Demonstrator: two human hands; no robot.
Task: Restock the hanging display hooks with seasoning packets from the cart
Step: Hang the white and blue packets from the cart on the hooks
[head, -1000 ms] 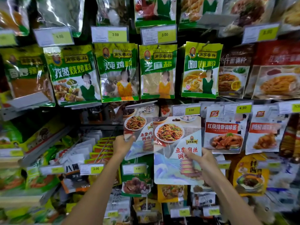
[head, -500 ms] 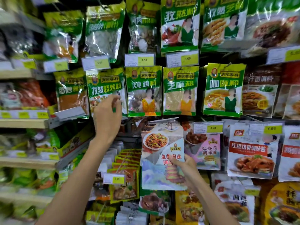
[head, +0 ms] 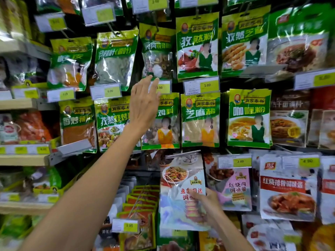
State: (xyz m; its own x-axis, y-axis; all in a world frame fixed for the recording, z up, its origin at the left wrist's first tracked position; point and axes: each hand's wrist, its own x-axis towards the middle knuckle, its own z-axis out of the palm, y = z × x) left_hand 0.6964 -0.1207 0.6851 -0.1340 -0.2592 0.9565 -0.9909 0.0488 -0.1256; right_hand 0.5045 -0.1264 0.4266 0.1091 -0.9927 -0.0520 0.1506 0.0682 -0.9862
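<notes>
Pinching the yuxiang pork seasoning packet (head: 178,185) at its lower right quarter, the right hand (head: 208,208) lays its thumb on the printed face; the other fingers are hidden behind the film. The packet sits low in the display near centre, long axis vertical, top edge at 12 o'clock, directly under a pale bar (head: 183,154). Whether its hang hole is on a peg cannot be told. A pink braised pork sauce packet (head: 233,187) hangs just beside it at 3 o'clock.

The left hand (head: 144,107) is raised on an extended arm, fingers straight and close together, holding nothing. Its fingertips reach a yellow 3.00 price tag (head: 162,87); contact cannot be confirmed. A clear-window spice packet (head: 156,57) hangs just above that tag.

Governing relation: from the left hand, the held packet lies at 5 o'clock, well apart. The right hand is the nearer hand and the only one in control. Judgement: seating the packet requires its top edge to travel toward 12 o'clock, along the long axis. The cart is not in view.
</notes>
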